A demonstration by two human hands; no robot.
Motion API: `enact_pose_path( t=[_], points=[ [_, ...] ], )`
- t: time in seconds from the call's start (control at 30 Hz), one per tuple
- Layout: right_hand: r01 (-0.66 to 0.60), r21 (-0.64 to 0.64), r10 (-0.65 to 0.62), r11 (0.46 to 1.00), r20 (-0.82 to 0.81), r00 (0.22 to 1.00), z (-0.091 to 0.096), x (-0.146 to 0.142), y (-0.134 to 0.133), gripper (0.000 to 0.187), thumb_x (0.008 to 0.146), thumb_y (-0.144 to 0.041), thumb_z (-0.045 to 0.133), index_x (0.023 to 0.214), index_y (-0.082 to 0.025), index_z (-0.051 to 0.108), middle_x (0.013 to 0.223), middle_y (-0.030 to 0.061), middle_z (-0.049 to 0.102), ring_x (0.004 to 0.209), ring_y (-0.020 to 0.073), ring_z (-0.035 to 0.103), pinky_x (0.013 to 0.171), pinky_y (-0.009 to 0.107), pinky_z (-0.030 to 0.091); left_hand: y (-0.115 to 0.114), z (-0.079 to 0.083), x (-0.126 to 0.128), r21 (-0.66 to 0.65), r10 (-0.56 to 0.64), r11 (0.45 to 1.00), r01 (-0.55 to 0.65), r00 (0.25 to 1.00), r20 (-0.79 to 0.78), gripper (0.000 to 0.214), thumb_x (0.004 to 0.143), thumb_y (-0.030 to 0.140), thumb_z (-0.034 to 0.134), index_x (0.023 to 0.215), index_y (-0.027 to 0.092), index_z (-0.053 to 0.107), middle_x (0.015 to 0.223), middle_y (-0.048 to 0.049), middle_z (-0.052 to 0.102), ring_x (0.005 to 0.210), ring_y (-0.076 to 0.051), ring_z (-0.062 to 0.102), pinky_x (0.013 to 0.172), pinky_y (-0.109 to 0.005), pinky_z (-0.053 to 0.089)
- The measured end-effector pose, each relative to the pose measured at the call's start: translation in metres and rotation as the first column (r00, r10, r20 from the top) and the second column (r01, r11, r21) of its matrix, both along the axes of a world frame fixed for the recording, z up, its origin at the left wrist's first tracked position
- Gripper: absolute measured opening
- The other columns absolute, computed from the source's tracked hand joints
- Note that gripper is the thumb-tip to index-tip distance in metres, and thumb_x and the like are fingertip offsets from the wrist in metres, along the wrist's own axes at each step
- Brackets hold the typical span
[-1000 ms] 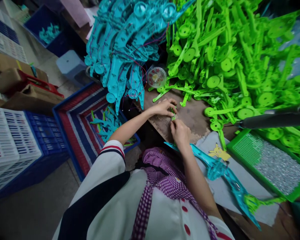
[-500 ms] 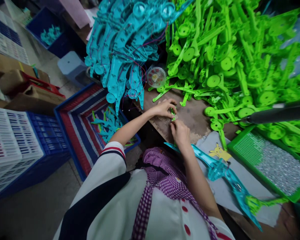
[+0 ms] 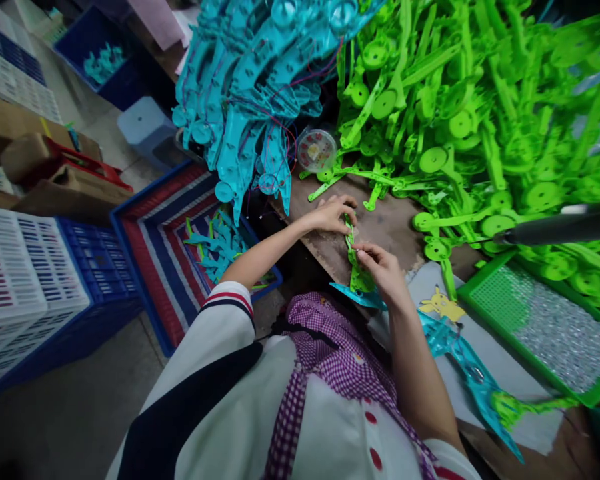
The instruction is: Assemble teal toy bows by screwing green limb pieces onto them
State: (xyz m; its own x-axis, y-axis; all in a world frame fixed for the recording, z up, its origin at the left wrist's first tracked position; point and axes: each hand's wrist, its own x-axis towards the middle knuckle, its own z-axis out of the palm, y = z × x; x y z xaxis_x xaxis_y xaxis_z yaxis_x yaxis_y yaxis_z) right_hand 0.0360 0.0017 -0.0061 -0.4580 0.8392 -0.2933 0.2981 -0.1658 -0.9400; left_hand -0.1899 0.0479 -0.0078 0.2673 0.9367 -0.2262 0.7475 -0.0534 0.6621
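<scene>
On the brown worktop lies a narrow green plastic arm piece (image 3: 351,243), its lower end beside the tip of a long blue plastic piece (image 3: 443,337). My left hand (image 3: 331,215) curls over the upper end of the green piece and grips it. My right hand (image 3: 384,270) hovers at its right edge, thumb and forefinger pinched together near the middle. Whatever those fingertips hold is too small to make out. The blue piece runs under my right forearm to the lower right, with another green part (image 3: 507,408) at its far end.
A heap of green parts (image 3: 435,160) covers the back right, with blue parts (image 3: 240,133) beside it. A green tray (image 3: 463,290) holds small shiny pieces. A dark screwdriver-like tool (image 3: 565,227) juts in from the right. A lined blue crate (image 3: 130,267) stands left.
My right hand has moved right and slightly down, uncovering more of the green piece. My left hand stays at its upper end. The view has shifted slightly.
</scene>
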Motion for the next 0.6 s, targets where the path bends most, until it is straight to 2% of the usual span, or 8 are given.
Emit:
enact_pose_path(
  t=[0.1,0.27,0.4,0.6],
  points=[
    [-0.060,0.064,0.055,0.996,0.077,0.996,0.002,0.002,0.002,0.044,0.078,-0.053,0.062,0.100,-0.017,0.074,0.090,0.0067,0.074,0.077,0.0179,0.062,0.074,0.032,0.048,0.000,0.000,0.000,-0.001,0.003,1.000,-0.003,1.000,-0.002,0.026,0.076,0.026,0.079,0.102,0.028,0.078,0.148,-0.0054,0.052,0.135,-0.038,0.046,0.111,-0.061,0.035],
    [0.016,0.099,-0.039,0.995,0.238,0.971,-0.004,0.005,0.004,0.049,0.071,-0.050,0.063,0.102,-0.013,0.072,0.074,0.0045,0.069,0.065,0.0169,0.058,0.065,0.030,0.045,0.001,-0.002,0.000,-0.004,0.005,1.000,-0.005,1.000,0.005,0.027,0.075,0.027,0.079,0.103,0.028,0.078,0.148,-0.0054,0.052,0.134,-0.037,0.046,0.110,-0.060,0.035],
    [-0.074,0.129,0.013,0.989,0.421,0.907,-0.004,0.007,0.008,0.036,0.073,-0.050,0.062,0.077,-0.015,0.070,0.066,0.0042,0.066,0.060,0.0156,0.056,0.061,0.028,0.040,0.003,-0.003,0.000,-0.010,-0.003,1.000,0.003,1.000,-0.009,0.029,0.074,0.029,0.078,0.103,0.028,0.078,0.148,-0.0042,0.050,0.135,-0.036,0.045,0.111,-0.058,0.035],
    [-0.199,0.139,0.104,0.970,0.503,0.858,0.004,0.003,0.016,0.031,0.074,-0.046,0.060,0.071,-0.016,0.068,0.064,0.0042,0.065,0.059,0.0147,0.053,0.058,0.026,0.034,0.004,-0.003,0.000,-0.021,-0.010,1.000,0.010,1.000,-0.020,0.029,0.073,0.030,0.077,0.103,0.028,0.078,0.148,-0.0034,0.050,0.135,-0.035,0.045,0.111,-0.056,0.034]
  ],
)
